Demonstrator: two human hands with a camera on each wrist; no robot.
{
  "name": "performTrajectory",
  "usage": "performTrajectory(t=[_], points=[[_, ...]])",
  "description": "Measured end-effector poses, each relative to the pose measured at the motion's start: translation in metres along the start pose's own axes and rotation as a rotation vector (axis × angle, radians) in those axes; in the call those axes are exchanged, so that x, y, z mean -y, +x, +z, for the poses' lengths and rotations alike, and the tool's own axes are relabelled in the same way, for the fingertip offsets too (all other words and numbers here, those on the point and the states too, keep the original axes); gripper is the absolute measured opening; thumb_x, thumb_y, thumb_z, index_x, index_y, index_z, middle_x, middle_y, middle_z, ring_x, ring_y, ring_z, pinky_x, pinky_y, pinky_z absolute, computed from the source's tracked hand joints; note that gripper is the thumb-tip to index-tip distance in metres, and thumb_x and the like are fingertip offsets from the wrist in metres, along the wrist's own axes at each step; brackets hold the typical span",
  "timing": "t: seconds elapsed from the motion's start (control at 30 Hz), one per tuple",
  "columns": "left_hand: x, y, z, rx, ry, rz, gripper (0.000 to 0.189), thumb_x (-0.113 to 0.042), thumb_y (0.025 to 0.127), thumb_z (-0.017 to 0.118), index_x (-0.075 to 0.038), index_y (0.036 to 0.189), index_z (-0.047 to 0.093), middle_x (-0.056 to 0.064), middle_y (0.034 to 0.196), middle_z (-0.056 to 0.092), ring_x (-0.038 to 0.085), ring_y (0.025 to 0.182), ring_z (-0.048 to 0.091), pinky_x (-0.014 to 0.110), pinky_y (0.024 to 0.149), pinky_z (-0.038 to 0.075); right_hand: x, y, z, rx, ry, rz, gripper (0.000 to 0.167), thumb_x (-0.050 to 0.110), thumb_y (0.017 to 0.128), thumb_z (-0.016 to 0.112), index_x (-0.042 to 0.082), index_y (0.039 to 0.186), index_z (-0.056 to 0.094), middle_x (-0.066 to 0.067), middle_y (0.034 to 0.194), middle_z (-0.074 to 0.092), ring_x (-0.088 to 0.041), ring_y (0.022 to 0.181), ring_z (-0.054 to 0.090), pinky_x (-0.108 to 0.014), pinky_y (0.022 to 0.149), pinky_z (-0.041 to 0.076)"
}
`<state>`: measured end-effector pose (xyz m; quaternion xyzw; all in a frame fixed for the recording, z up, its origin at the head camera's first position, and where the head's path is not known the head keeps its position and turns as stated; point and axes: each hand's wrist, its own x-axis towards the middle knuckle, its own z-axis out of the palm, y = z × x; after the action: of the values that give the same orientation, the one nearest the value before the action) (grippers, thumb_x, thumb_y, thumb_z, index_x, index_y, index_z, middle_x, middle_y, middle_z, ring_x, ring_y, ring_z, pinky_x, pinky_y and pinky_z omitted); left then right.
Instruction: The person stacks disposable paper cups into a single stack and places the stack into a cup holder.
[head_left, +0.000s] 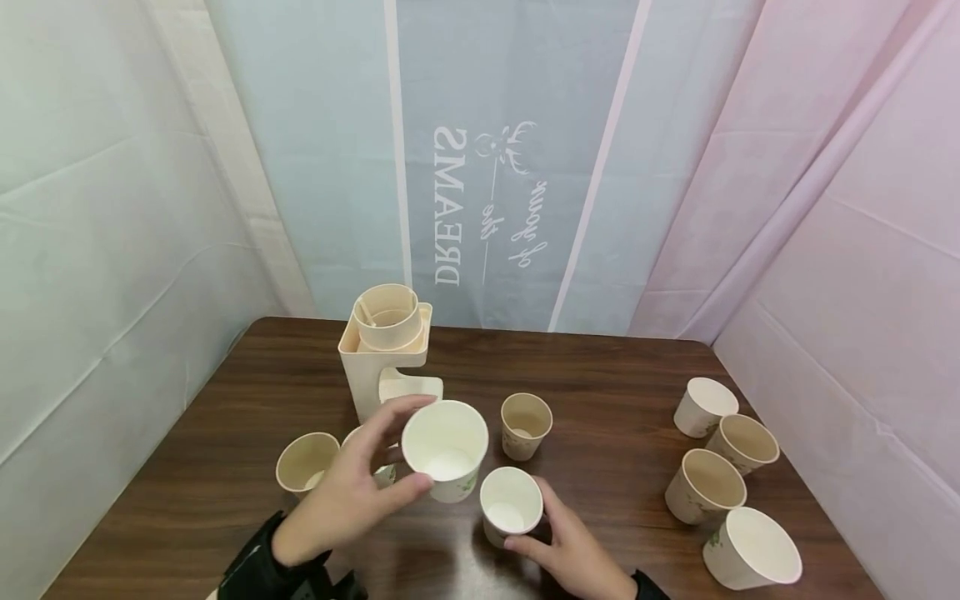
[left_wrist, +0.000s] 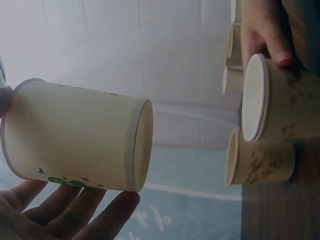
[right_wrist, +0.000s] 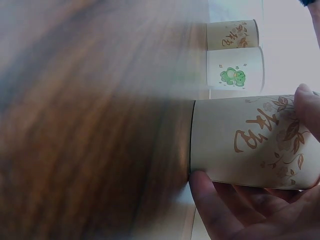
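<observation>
My left hand holds a white paper cup with a green print, raised above the table. In the left wrist view this cup is tilted, thumb at its rim and fingers along its side. The right hand grips a paper cup standing on the table. Its inside looks white, while its outside carries brown leaves and characters. A double rim shows on it in the left wrist view. Just behind stands a tan paper cup.
A cream cup-holder-like stand with a round tube is at the back left. Beside my left hand are a tan cup and a partly hidden white cup. Several white and tan cups stand along the table's right side.
</observation>
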<state>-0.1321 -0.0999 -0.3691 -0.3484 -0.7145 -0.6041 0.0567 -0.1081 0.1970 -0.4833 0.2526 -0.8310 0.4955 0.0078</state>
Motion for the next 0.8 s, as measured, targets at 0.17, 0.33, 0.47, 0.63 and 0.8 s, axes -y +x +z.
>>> performTrajectory(t=[0.17,0.33,0.47,0.63,0.8], points=[[0.01,0.009,0.019,0.067,-0.068,-0.031,0.064,-0.003,0.091,0.076,-0.013,0.147,0.046,0.009,0.135,0.059,0.02,0.116,0.062,0.034,0.096,0.055,0.001,0.001,-0.001,0.004,0.001,-0.018,0.065,0.023,0.092,0.078,0.017,0.147,0.044,-0.001,0.135,0.06,-0.017,0.121,0.057,-0.021,0.103,0.042],[0.022,0.013,0.035,0.104,-0.139,-0.054,0.062,-0.005,0.092,0.075,-0.015,0.146,0.046,0.008,0.136,0.059,0.021,0.119,0.061,0.035,0.101,0.052,0.001,0.001,-0.002,0.019,0.006,0.01,0.062,0.024,0.092,0.078,0.02,0.144,0.045,0.004,0.132,0.06,-0.009,0.118,0.057,-0.022,0.101,0.044],[0.031,0.016,0.045,0.116,-0.132,-0.076,0.061,-0.009,0.092,0.077,-0.017,0.144,0.047,0.003,0.135,0.06,0.02,0.12,0.061,0.034,0.103,0.05,0.001,0.001,-0.002,0.04,0.022,0.091,0.067,0.029,0.092,0.078,0.019,0.148,0.042,0.003,0.134,0.059,-0.009,0.121,0.055,-0.024,0.102,0.044],[0.04,0.018,0.057,0.146,-0.132,-0.094,0.061,-0.012,0.091,0.078,-0.017,0.143,0.047,0.003,0.134,0.06,0.02,0.12,0.061,0.035,0.105,0.049,0.0,0.001,-0.004,0.066,0.058,0.122,0.074,0.031,0.093,0.076,0.011,0.153,0.035,-0.004,0.134,0.061,-0.01,0.119,0.057,-0.026,0.098,0.048],[0.052,0.018,0.065,0.174,-0.1,-0.095,0.06,-0.015,0.092,0.077,-0.019,0.143,0.047,0.001,0.135,0.06,0.018,0.119,0.062,0.035,0.104,0.05,0.001,0.001,-0.004,0.082,0.096,0.095,0.066,0.028,0.096,0.073,0.006,0.148,0.039,-0.009,0.132,0.061,-0.009,0.116,0.058,-0.027,0.095,0.05]])
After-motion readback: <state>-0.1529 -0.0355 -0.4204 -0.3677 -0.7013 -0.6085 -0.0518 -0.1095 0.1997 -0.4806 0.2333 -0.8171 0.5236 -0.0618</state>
